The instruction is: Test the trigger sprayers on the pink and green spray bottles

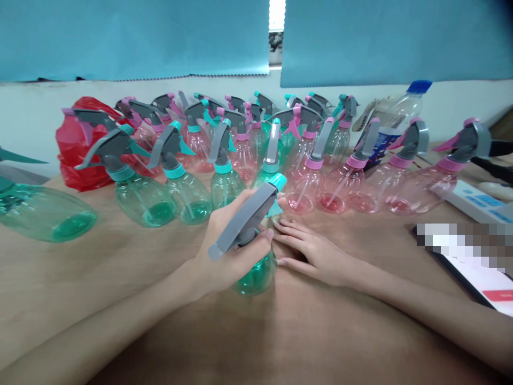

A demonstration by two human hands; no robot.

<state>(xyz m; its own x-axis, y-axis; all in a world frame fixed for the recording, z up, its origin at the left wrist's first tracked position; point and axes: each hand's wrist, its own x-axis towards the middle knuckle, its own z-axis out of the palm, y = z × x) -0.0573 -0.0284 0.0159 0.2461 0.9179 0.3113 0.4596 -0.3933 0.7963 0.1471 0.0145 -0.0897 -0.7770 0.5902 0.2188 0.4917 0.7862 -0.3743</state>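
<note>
My left hand is wrapped around the neck of a green spray bottle with a grey spray head and a turquoise nozzle. The bottle stands on the table, its head slanting up to the right. My right hand lies low beside it on the right, palm down, with fingers stretched toward the bottle; whether the fingertips touch it, I cannot tell. Behind my hands stand green spray bottles on the left and pink spray bottles on the right, with several more at the back.
A red plastic bag sits at the back left. On the right are a clear bottle with a blue cap, a white device with blue panels and a phone. Another green bottle is at the table's left side.
</note>
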